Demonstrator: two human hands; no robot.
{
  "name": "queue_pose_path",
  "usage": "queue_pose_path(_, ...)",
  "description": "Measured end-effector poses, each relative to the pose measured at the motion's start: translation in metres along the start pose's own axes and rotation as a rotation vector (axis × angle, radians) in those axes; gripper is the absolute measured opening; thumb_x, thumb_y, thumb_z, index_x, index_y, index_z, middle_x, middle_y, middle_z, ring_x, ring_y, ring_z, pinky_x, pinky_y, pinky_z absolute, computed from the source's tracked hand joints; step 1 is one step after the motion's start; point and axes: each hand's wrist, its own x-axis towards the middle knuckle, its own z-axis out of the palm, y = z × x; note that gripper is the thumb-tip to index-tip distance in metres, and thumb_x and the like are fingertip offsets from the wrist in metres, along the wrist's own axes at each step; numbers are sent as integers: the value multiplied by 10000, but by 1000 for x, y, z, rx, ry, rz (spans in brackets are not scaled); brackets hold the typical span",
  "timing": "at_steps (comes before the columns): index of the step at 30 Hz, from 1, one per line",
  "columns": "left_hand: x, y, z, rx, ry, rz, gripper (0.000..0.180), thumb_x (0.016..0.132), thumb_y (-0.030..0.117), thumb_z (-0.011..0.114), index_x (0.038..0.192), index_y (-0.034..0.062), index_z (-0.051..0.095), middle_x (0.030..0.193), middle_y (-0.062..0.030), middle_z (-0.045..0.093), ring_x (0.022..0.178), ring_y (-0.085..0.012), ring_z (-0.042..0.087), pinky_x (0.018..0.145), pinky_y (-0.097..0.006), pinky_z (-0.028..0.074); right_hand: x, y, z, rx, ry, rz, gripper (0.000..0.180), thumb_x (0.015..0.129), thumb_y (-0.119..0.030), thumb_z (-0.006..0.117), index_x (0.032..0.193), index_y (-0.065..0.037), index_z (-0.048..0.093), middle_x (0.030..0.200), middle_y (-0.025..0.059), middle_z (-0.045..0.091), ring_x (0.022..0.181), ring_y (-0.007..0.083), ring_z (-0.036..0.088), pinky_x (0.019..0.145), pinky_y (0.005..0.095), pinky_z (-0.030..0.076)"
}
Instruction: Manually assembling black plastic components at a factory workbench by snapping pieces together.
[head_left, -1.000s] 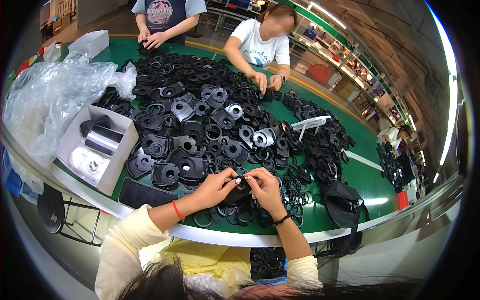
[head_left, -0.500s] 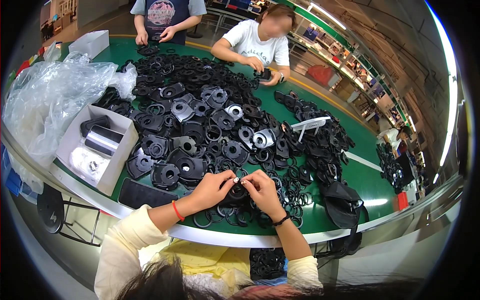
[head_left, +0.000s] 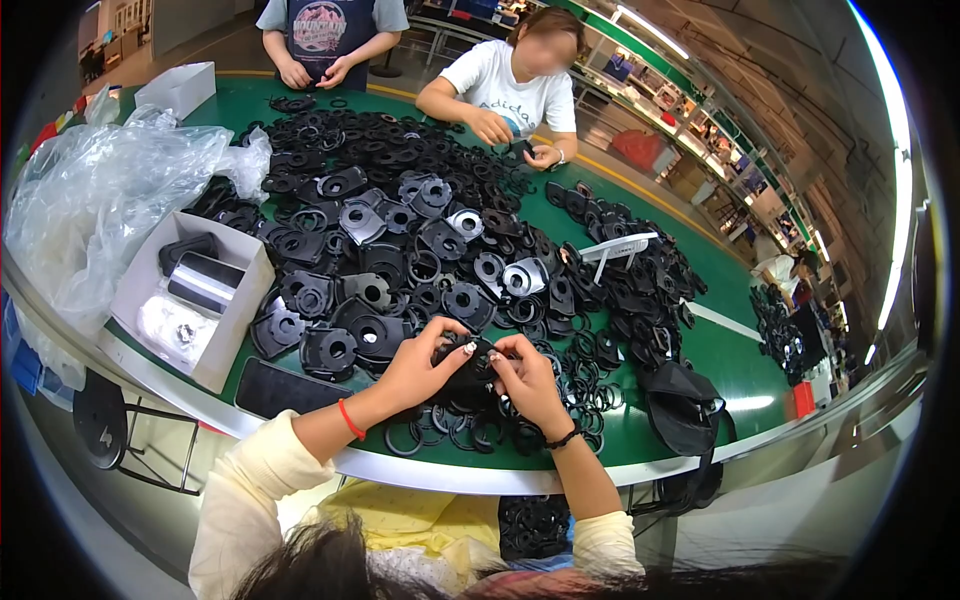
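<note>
1. Head view, held item: small black moulded plastic part, pinched between your left hand and right hand, just above the near edge of the green round table. Both hands are closed on it, fingertips meeting at its top.
2. Handling, judged: light, stiff, matt, unlikely to slip; take it by the outer rim.
3. Beneath: loose thin black rubber rings, likely floppy; lift them singly.
4. Beyond: heap of black disc-shaped plates.
5. Left: open white cardboard box, crumpled clear plastic bag.
</note>
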Motion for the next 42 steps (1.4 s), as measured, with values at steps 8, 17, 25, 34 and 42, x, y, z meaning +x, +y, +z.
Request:
queue_pose_path(8,-2,4,-3,-293,-63,-253,334,875,106,602,1143,-2,434,939,-93,632,791,-121,643,654,-239,531,-1,1,6,92,-39,-85,247,894,-61,544,1042,-13,353,823,50,551,629,100,605,518,195,440)
queue_pose_path(17,-4,-5,2,-226,-162,-171,385,857,113,629,1193,30,459,901,-58,634,728,-70,580,633,-233,477,-1,-4,-7,-168,-132,-49,283,904,-250,556,872,23,625,639,23,590,544,67,520,496,228,410)
queue_pose_path(25,-5,2,2,-95,-152,-63,350,869,138,590,1192,67,476,813,-63,634,653,-116,578,607,-266,465,-2,5,-5,-161,-108,-70,318,898,-244,556,736,27,588,531,17,515,487,79,458,457,249,356)
queue_pose_path(34,-2,7,-1,-102,-89,-138,341,866,145,613,1177,63,499,735,-51,610,644,-83,563,583,-248,452,-5,0,3,-116,12,-113,287,909,-211,535,738,15,576,550,2,481,486,65,417,453,244,329)
queue_pose_path(42,-3,10,0,-307,-129,-214,154,949,137,481,996,-7,505,823,-36,605,717,-87,586,680,-248,487,-4,3,3,90,3,-98,161,919,-162,538,921,-10,589,621,-46,508,514,25,436,464,190,349)
